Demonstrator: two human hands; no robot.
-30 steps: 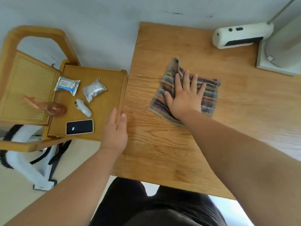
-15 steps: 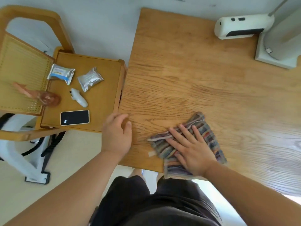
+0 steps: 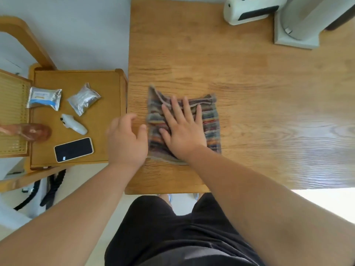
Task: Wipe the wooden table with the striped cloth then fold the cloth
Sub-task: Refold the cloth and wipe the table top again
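- On the wooden table (image 3: 240,60), toward its left side and about midway between near and far edges, we saw the striped cloth (image 3: 211,125) lying flat as a rough square, with its far hem partly turned over.
- We saw the right hand (image 3: 183,133) laid palm-down on the cloth, covering its middle and near-left part.
- Its fingers (image 3: 175,105) were straight and slightly spread, pointing to the far side, their tips reaching almost to the turned far hem. They pressed on the fabric and gripped nothing.
- We saw the left hand (image 3: 125,143) at the table's left edge, just left of the cloth, back of the hand up.
- Its fingers were loosely curled and held nothing. The thumb (image 3: 143,129) lay just beside the cloth's left edge; we could not tell whether it touched the fabric.
- Left of the table we noted a lower wooden side table (image 3: 107,81) carrying a dark phone (image 3: 74,149), two foil packets (image 3: 44,97) (image 3: 84,98) and a small white object (image 3: 74,124).
- At the table's far right corner we noted a white device (image 3: 249,10) beside a pale stand base (image 3: 295,33), both well apart from the cloth.
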